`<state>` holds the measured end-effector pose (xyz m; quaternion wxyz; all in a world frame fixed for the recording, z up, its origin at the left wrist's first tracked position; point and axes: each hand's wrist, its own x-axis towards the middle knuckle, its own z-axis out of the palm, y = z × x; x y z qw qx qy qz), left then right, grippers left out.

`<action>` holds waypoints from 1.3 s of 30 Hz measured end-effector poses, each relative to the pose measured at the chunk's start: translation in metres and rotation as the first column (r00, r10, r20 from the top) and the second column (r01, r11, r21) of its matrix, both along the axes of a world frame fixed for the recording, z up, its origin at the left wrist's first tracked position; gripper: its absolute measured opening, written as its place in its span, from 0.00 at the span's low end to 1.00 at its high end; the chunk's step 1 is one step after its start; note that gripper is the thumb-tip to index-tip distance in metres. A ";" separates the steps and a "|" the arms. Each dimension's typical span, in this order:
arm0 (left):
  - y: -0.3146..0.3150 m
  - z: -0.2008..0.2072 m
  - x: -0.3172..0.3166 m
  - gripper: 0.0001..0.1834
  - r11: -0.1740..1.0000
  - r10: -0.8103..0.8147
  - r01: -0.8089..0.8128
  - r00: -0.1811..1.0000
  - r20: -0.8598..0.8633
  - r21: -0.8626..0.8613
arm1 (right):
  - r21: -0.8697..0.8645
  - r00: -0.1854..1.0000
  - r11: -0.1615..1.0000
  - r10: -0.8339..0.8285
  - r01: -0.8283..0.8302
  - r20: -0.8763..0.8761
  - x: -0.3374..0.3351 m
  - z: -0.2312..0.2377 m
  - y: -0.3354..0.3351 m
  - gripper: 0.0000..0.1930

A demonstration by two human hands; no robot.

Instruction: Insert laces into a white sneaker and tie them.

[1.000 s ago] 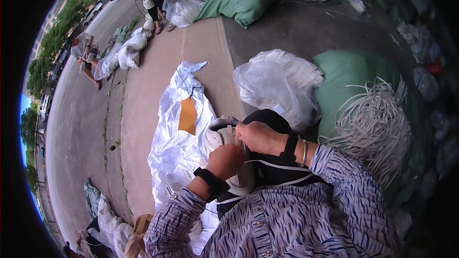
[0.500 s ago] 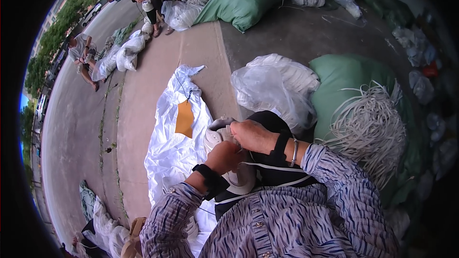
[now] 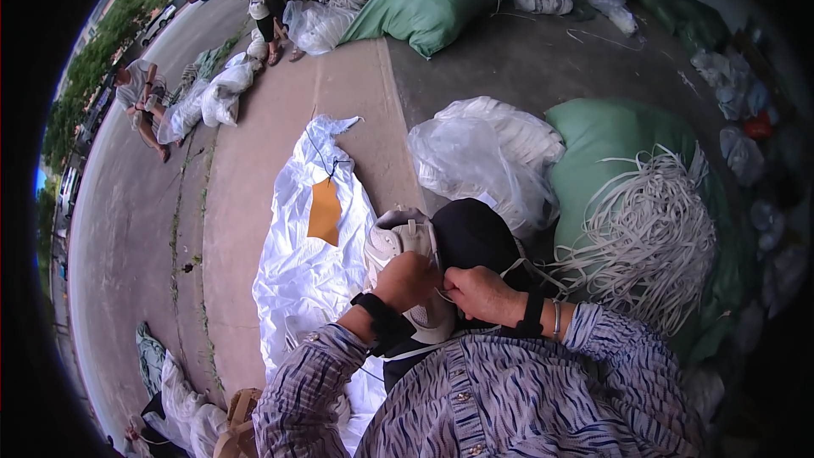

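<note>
The shoe looks matt, the white sheet glossy and crinkled, the bag filmy plastic.

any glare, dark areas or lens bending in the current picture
Head view: the white sheet shines brightest; head view: plastic bags at far right sink into dimness; head view: the road curves along the fisheye's left rim, with black corners around it.

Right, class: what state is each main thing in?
Shoe, partly hidden.
Left hand, curled over the shoe.
Right hand, curled, fingertips pinched.
White sheet, spread, wrinkled.
Orange piece, lying on the sheet.
Nearer green sack, bulging.
Laces, loose, tangled.
Clear bag, bulging.
</note>
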<state>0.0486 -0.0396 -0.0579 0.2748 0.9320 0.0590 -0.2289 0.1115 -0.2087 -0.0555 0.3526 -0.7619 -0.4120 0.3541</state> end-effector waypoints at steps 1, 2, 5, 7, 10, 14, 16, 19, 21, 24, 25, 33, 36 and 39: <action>-0.002 -0.001 -0.002 0.07 1.000 0.026 -0.025 0.999 0.045 -0.015 | 0.006 0.998 0.999 -0.050 0.050 -0.041 -0.001 -0.001 0.001 0.05; -0.006 -0.004 -0.005 0.09 0.994 0.106 -0.105 0.993 0.053 -0.012 | 0.008 0.992 0.995 -0.098 0.099 -0.085 -0.001 -0.001 0.002 0.05; -0.006 -0.011 -0.009 0.11 0.982 0.190 -0.189 0.981 0.034 -0.008 | -0.029 0.991 0.996 -0.083 0.080 -0.108 0.001 0.000 0.007 0.05; -0.003 -0.015 -0.010 0.11 0.981 0.196 -0.195 0.981 0.003 -0.012 | -0.072 0.990 0.996 -0.065 0.056 -0.127 0.003 0.002 0.008 0.06; -0.001 -0.012 -0.013 0.10 0.999 0.051 -0.052 0.969 0.244 -0.003 | -0.157 0.990 0.987 -0.047 0.026 -0.134 0.003 0.005 0.011 0.06; -0.016 0.008 -0.018 0.10 0.983 0.124 -0.141 0.982 0.143 0.115 | -0.174 0.976 0.983 -0.090 0.055 -0.198 0.002 0.006 0.014 0.07; -0.028 0.019 -0.022 0.12 0.971 0.023 -0.055 0.990 0.138 0.233 | -0.227 0.947 0.971 -0.143 0.078 -0.287 0.001 0.006 0.017 0.07; -0.043 0.029 -0.025 0.16 0.976 -0.016 -0.022 0.985 0.172 0.217 | -0.170 0.977 0.984 -0.085 0.052 -0.193 0.001 0.005 0.018 0.06; -0.042 0.032 -0.024 0.17 0.968 0.023 -0.070 0.981 0.194 0.242 | -0.219 0.971 0.975 -0.079 0.028 -0.227 0.002 0.004 0.017 0.08; -0.036 0.032 -0.024 0.21 0.967 0.089 -0.124 0.983 0.162 0.223 | -0.228 0.914 0.974 -0.091 -0.002 -0.396 0.004 0.002 0.014 0.11; -0.035 0.033 -0.024 0.17 0.973 0.080 -0.106 0.988 0.133 0.207 | -0.240 0.914 0.971 -0.097 -0.001 -0.394 0.004 0.002 0.014 0.13; -0.024 0.033 -0.023 0.13 0.974 0.168 -0.183 0.979 0.113 0.136 | -0.303 0.817 0.952 -0.198 0.030 -0.542 0.001 -0.001 0.017 0.15; -0.021 0.030 -0.027 0.15 0.971 0.176 -0.201 0.967 0.183 0.126 | -0.330 0.709 0.944 -0.248 0.023 -0.660 0.007 0.001 0.016 0.13; -0.021 0.029 -0.030 0.14 0.989 0.109 -0.124 0.980 0.168 0.082 | -0.254 0.738 0.967 -0.158 -0.019 -0.657 0.009 0.002 0.015 0.14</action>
